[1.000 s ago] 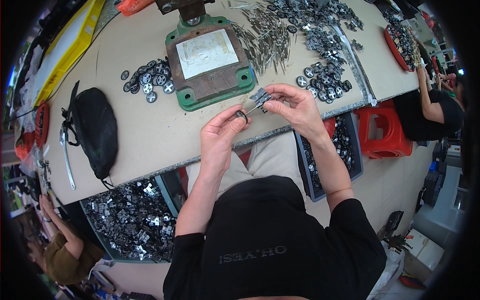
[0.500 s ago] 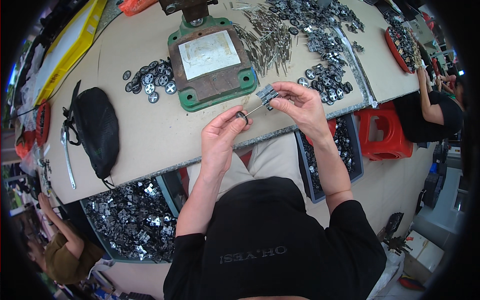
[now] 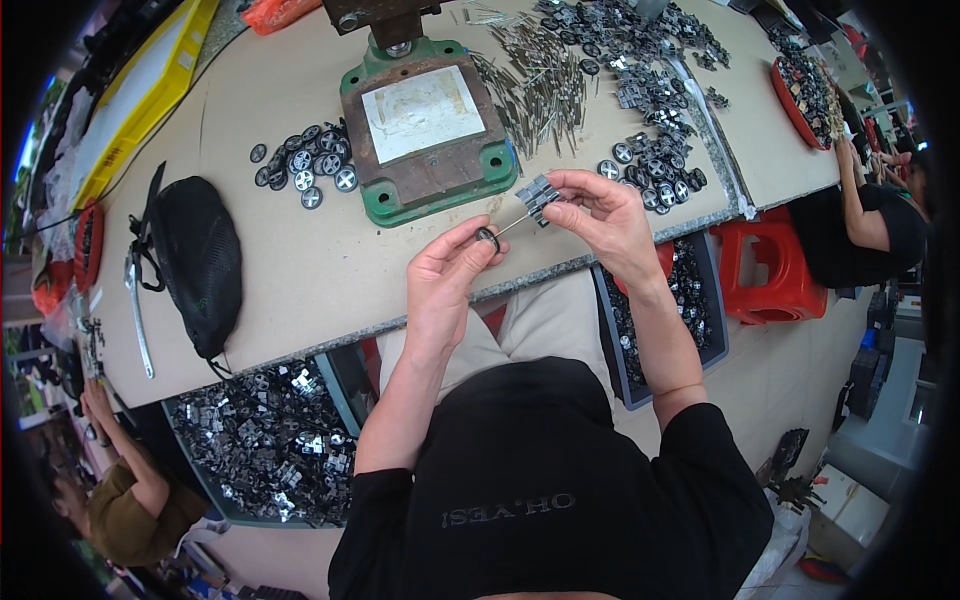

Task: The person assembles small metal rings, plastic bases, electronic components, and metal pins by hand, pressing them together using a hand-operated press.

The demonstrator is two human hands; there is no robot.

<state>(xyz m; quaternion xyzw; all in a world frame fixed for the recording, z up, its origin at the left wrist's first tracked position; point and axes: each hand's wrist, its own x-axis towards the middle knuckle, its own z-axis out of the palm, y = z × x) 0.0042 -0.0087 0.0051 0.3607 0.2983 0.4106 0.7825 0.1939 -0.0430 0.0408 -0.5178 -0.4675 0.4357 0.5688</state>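
Between the thumb and fingers of my left hand [image 3: 442, 285] is a small black wheel [image 3: 487, 238]. A thin metal axle [image 3: 512, 224] runs from this wheel to a grey plastic chassis-like part [image 3: 538, 196], pinched in my right hand [image 3: 608, 225]. Both hands are above the table's front edge, just in front of a green press base [image 3: 383, 208] with a brown plate. Loose wheels with silver crosses [image 3: 322, 158] lie left of the press. To its right are scattered metal axles [image 3: 530, 85], grey parts [image 3: 650, 95] and more wheels [image 3: 660, 190].
A black mesh bag [image 3: 203, 265] and a wrench [image 3: 138, 320] lie on the table's left. Below the edge stand a crate of dark parts [image 3: 265, 440], a grey bin [image 3: 715, 350] and a red stool [image 3: 770, 270]. Co-workers sit at left [image 3: 140, 510] and right [image 3: 850, 215].
The view has shifted very slightly. Both hands keep the same holds, with the axle still between wheel and grey part. The co-worker's hand at left has moved a little.
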